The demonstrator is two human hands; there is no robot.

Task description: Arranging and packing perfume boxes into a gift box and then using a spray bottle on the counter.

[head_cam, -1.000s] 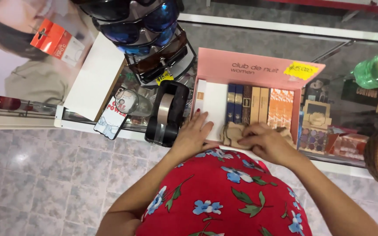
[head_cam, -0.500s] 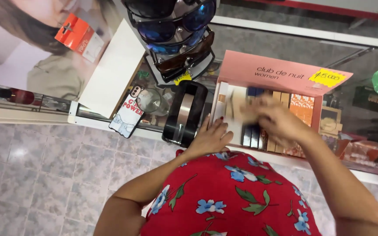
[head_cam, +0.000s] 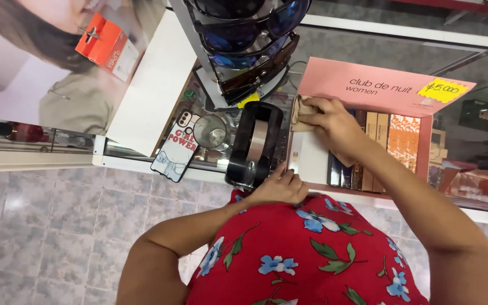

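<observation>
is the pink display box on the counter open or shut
Open. The pink display box has its lid folded back, showing upright small boxes inside; the right hand reaches into it with a tan box.

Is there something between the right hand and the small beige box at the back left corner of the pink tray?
Nothing visible: the right hand already grips the beige box inside the pink tray.
</observation>
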